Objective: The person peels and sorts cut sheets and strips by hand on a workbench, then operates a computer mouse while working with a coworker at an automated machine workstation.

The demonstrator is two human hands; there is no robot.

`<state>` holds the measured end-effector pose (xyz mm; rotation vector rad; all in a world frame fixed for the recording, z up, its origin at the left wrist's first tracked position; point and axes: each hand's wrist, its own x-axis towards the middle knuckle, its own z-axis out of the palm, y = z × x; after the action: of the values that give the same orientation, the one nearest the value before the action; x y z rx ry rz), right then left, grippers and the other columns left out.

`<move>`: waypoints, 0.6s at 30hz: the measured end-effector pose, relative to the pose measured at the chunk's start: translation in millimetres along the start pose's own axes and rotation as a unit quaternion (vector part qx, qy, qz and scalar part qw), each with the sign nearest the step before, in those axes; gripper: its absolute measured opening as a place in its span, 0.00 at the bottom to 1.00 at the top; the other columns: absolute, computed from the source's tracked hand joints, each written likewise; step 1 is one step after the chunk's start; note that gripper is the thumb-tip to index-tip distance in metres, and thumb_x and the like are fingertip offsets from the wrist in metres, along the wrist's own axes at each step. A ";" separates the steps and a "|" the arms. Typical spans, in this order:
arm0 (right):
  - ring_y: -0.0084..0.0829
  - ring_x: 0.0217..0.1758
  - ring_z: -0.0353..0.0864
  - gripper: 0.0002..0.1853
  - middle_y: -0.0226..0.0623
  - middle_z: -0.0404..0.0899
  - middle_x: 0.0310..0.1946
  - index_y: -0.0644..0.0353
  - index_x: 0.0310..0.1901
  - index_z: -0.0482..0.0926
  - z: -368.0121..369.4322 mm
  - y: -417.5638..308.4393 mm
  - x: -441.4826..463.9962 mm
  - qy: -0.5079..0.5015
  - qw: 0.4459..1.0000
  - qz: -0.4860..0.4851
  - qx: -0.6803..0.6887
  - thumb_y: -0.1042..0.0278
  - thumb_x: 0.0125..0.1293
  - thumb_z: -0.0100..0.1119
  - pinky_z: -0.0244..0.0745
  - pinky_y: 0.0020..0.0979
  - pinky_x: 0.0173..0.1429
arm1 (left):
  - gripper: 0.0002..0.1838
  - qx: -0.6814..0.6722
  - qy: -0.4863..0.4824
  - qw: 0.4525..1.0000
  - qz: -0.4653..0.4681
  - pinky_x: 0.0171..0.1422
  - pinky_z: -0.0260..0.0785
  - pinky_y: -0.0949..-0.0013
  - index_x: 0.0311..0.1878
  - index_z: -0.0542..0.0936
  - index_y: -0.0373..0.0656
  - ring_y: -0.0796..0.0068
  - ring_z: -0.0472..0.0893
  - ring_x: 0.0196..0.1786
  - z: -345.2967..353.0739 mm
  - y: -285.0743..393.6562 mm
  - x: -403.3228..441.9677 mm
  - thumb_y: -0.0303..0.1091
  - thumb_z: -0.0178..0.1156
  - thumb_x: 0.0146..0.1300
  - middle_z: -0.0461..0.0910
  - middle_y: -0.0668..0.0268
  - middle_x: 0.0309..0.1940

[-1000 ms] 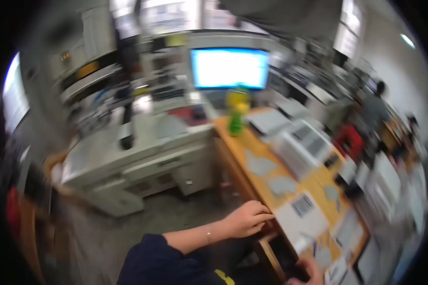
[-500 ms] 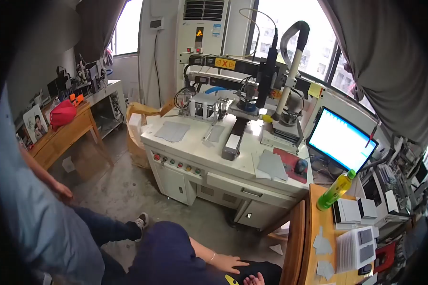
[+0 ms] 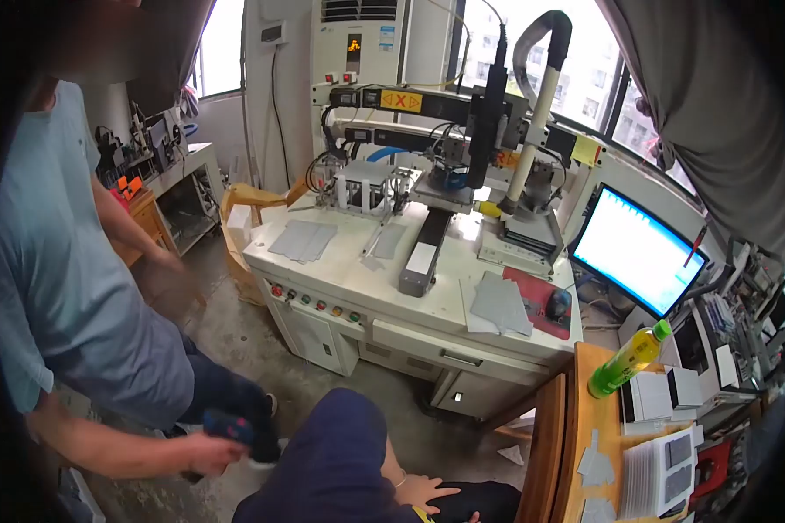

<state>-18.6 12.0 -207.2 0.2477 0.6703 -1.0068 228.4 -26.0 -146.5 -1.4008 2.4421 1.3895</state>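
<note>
Head view, only one. Left hand (image 3: 427, 494), bottom centre: palm down on the black trouser leg (image 3: 488, 497), fingers loosely spread, holding nothing I can see. Leg is at the bottom edge, directly under that hand. Right hand (image 3: 474, 518): just a sliver at the bottom edge right of the left; can't tell its shape or whether it grips anything.

To do this rest pose well, my judgement: palm flat, fingers relaxed, forearm off the desk (image 3: 588, 410) edge at lower right, both hands clear of the machine (image 3: 349, 288) across centre.

Desk has a bottle (image 3: 626, 360), grey sheets (image 3: 596, 467) and a tray stack (image 3: 652, 479). Monitor (image 3: 641, 251) is lit, right of frame. Mouse (image 3: 556, 305) sits on a red mat (image 3: 522, 285) at the machine's right end; more sheets left of it.

Co-worker (image 3: 96, 270) stands at left, near hand lower left holding something dark (image 3: 228, 426); too blurred to ID.
</note>
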 end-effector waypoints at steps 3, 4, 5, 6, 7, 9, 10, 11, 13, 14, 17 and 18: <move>0.21 0.23 0.67 0.16 0.25 0.69 0.23 0.49 0.59 0.71 -4.0 -1.6 0.2 -0.006 1.000 -0.001 0.003 0.59 0.74 0.45 0.69 0.23 0.27 | 0.42 -0.011 -0.012 1.000 -0.001 0.56 0.67 0.51 0.76 0.37 0.55 0.41 0.73 0.51 -3.4 -1.2 -0.3 0.55 0.46 0.68 0.64 0.42 0.54; 0.21 0.23 0.67 0.16 0.25 0.69 0.23 0.49 0.60 0.71 -4.9 -1.5 2.2 -0.007 1.000 0.001 0.007 0.59 0.74 0.44 0.69 0.23 0.28 | 0.42 -0.016 -0.012 1.000 0.002 0.56 0.67 0.51 0.76 0.37 0.55 0.41 0.73 0.51 -4.0 -1.2 -0.8 0.55 0.46 0.68 0.64 0.42 0.54; 0.21 0.24 0.67 0.16 0.25 0.69 0.23 0.49 0.60 0.70 -5.3 -1.4 2.0 -0.009 1.000 0.000 0.009 0.59 0.74 0.44 0.69 0.23 0.28 | 0.42 -0.019 -0.012 1.000 0.004 0.55 0.67 0.51 0.76 0.37 0.55 0.41 0.73 0.51 -5.7 -2.1 -1.9 0.55 0.46 0.68 0.64 0.42 0.54; 0.22 0.24 0.67 0.17 0.25 0.69 0.23 0.50 0.61 0.70 -5.7 -1.0 2.9 -0.011 1.000 0.000 0.010 0.59 0.74 0.44 0.69 0.24 0.28 | 0.42 -0.023 -0.012 1.000 0.007 0.55 0.67 0.51 0.76 0.37 0.55 0.41 0.73 0.51 -5.5 -2.6 -2.3 0.55 0.46 0.68 0.64 0.42 0.54; 0.22 0.24 0.67 0.17 0.25 0.69 0.23 0.50 0.61 0.69 -5.3 -0.5 3.5 -0.012 1.000 -0.001 0.012 0.59 0.74 0.44 0.69 0.24 0.28 | 0.42 -0.023 -0.009 1.000 0.009 0.55 0.68 0.51 0.76 0.37 0.55 0.41 0.73 0.51 -4.7 -3.8 -2.0 0.55 0.47 0.67 0.64 0.42 0.54; 0.22 0.24 0.67 0.18 0.25 0.69 0.23 0.50 0.63 0.69 -4.1 1.8 5.4 -0.016 1.000 -0.006 0.022 0.59 0.75 0.43 0.69 0.24 0.29 | 0.42 -0.021 -0.005 1.000 0.013 0.55 0.68 0.51 0.76 0.38 0.55 0.41 0.73 0.51 -3.6 -6.1 -2.4 0.54 0.47 0.67 0.64 0.42 0.54; 0.22 0.24 0.67 0.18 0.25 0.69 0.23 0.50 0.63 0.68 -2.9 2.4 6.6 -0.018 0.999 -0.010 0.028 0.59 0.75 0.43 0.69 0.24 0.29 | 0.42 -0.030 -0.010 0.999 0.010 0.55 0.68 0.51 0.76 0.38 0.55 0.41 0.73 0.51 -5.8 -5.3 -3.9 0.54 0.47 0.67 0.64 0.43 0.54; 0.22 0.24 0.67 0.19 0.25 0.69 0.24 0.50 0.64 0.68 -1.7 3.5 8.4 -0.019 0.999 -0.015 0.034 0.59 0.75 0.43 0.69 0.24 0.29 | 0.42 -0.039 -0.015 0.999 0.008 0.55 0.68 0.51 0.76 0.38 0.55 0.41 0.73 0.51 -9.4 -2.6 -4.9 0.54 0.47 0.67 0.65 0.43 0.54; 0.22 0.25 0.67 0.20 0.26 0.69 0.24 0.50 0.65 0.67 -0.9 7.1 14.0 -0.028 0.998 -0.021 0.045 0.59 0.75 0.42 0.69 0.25 0.30 | 0.42 -0.041 -0.014 0.999 0.010 0.55 0.68 0.51 0.76 0.38 0.55 0.41 0.73 0.50 -11.2 -4.2 -4.5 0.54 0.47 0.67 0.65 0.43 0.53; 0.23 0.25 0.66 0.20 0.26 0.69 0.24 0.49 0.66 0.65 -2.3 8.6 14.1 -0.041 0.998 -0.005 0.044 0.58 0.75 0.41 0.69 0.25 0.30 | 0.42 -0.035 -0.009 0.999 0.015 0.55 0.68 0.51 0.76 0.38 0.55 0.41 0.73 0.50 -5.6 -6.2 -2.1 0.54 0.48 0.67 0.65 0.42 0.53; 0.24 0.26 0.65 0.23 0.26 0.67 0.24 0.47 0.70 0.61 -9.9 7.9 7.3 -0.076 0.996 0.037 0.035 0.56 0.76 0.39 0.68 0.26 0.32 | 0.42 -0.031 -0.005 0.999 0.024 0.56 0.68 0.50 0.76 0.38 0.56 0.40 0.73 0.51 -2.3 -14.1 1.6 0.53 0.48 0.66 0.65 0.42 0.53; 0.23 0.25 0.64 0.23 0.26 0.66 0.23 0.48 0.69 0.61 -13.2 7.4 8.6 -0.103 0.993 0.042 0.044 0.56 0.76 0.39 0.68 0.25 0.32 | 0.42 -0.028 -0.008 0.999 0.023 0.56 0.67 0.50 0.76 0.38 0.56 0.40 0.73 0.51 -0.4 -15.0 3.5 0.53 0.48 0.66 0.65 0.42 0.53</move>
<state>-14.7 16.3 -223.5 0.2434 0.4261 -0.9666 236.9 -31.8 -158.0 -1.3471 2.4587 1.4830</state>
